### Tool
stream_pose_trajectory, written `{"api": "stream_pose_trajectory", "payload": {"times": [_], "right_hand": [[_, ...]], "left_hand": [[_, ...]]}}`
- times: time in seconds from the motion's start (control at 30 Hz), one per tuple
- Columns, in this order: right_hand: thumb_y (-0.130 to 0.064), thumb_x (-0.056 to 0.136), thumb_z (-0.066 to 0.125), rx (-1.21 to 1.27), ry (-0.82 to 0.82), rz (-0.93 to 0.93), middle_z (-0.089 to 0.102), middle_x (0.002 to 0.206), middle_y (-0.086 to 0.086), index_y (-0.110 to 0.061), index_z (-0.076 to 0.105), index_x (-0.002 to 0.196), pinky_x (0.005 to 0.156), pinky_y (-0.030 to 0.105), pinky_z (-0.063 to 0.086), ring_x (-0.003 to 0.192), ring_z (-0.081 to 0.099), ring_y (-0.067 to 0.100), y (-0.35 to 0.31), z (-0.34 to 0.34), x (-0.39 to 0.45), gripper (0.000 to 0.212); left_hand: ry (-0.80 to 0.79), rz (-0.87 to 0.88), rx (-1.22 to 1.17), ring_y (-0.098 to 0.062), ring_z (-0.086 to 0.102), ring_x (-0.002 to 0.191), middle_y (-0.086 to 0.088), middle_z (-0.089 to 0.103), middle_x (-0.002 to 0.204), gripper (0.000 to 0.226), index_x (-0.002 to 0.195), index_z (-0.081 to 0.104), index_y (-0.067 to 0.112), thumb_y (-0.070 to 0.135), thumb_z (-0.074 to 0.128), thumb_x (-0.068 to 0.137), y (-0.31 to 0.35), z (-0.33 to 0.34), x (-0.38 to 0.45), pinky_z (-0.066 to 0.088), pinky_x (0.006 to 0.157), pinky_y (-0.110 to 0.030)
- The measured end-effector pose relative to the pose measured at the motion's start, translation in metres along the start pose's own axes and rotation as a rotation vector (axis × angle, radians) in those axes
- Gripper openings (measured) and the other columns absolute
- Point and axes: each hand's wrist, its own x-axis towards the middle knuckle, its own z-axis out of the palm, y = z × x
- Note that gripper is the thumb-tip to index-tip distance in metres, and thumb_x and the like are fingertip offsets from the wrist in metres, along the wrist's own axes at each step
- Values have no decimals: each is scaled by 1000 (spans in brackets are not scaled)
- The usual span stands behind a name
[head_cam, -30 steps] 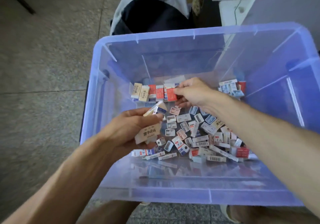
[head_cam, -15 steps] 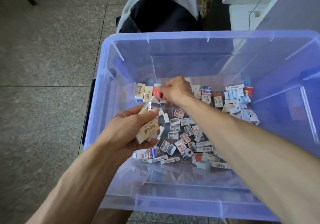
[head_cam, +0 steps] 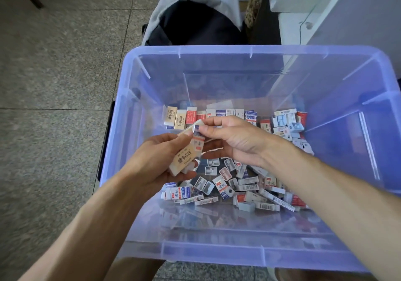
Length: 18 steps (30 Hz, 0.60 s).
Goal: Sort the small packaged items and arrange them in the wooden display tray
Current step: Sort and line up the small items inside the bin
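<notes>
A clear blue plastic bin (head_cam: 217, 51) holds many small packaged erasers. My left hand (head_cam: 156, 161) grips a stack of several erasers (head_cam: 186, 157) over the bin's left part; the front one is cream with dark lettering. My right hand (head_cam: 234, 139) pinches the top end of one eraser (head_cam: 198, 127) in that stack with thumb and forefinger. A row of upright erasers (head_cam: 208, 116) stands along the bin's far wall. A loose pile of erasers (head_cam: 243, 185) covers the bin floor below my hands. No wooden tray shows in view.
The bin stands on a speckled stone floor (head_cam: 54, 74). Behind it lies a dark bag with a grey cover (head_cam: 191, 20). White furniture (head_cam: 325, 9) stands at the back right. My knees show below the bin's near edge.
My right hand has drawn back from the row at the far wall and come to the stack in my left hand, now pinching an eraser there. My left hand has risen slightly.
</notes>
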Motion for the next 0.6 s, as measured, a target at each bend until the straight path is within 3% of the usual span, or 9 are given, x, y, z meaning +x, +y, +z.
{"api": "stream_pose_trajectory", "payload": {"times": [0.07, 0.13, 0.23, 0.33, 0.47, 0.6], "right_hand": [[-11, 95, 62, -14, 66, -12, 74, 84, 6, -8, 65, 105, 74, 37, 59, 76, 71, 20, -5, -7, 0, 10], [-11, 97, 61, -68, 164, -31, 75, 82, 6, -9, 65, 99, 63, 29, 61, 71, 72, 16, -12, -13, 4, 5], [-11, 97, 63, -282, 366, -35, 75, 94, 11, -12, 63, 90, 61, 28, 61, 75, 73, 18, -16, -21, 21, 7], [-14, 96, 66, -501, 476, -49, 70, 100, 9, -17, 60, 85, 67, 35, 63, 84, 72, 22, -15, -21, 44, 13], [-22, 96, 67, -720, 557, -66, 71, 107, 6, -17, 69, 94, 89, 43, 58, 93, 71, 27, -8, -13, 66, 5], [-12, 85, 77, -573, 672, -67, 74, 99, 10, -19, 59, 66, 88, 46, 58, 94, 71, 29, 2, -20, 76, 27]], "left_hand": [[50, -6, -17, -29, 61, 71, -16, 68, 88, 29, 98, 69, 8, 35, 64, 92, 3, 2, 0, 56, 55, -34], [99, -21, -49, -27, 62, 64, -13, 65, 80, 37, 86, 70, 7, 39, 56, 97, 5, 4, -1, 55, 51, -32], [92, -46, -122, -28, 58, 60, -16, 62, 77, 51, 74, 67, 3, 42, 48, 100, 7, 6, -2, 52, 44, -29], [13, -71, -206, -29, 55, 58, -16, 60, 72, 49, 80, 67, -1, 40, 47, 98, 11, 6, -6, 49, 43, -27], [-37, -54, -139, -27, 57, 60, -15, 60, 75, 26, 97, 67, -2, 12, 49, 85, 11, 7, -9, 49, 46, -27], [25, -65, -91, -22, 66, 60, -18, 65, 86, 18, 100, 68, 3, 8, 55, 88, 7, 8, -6, 53, 46, -26]]}}
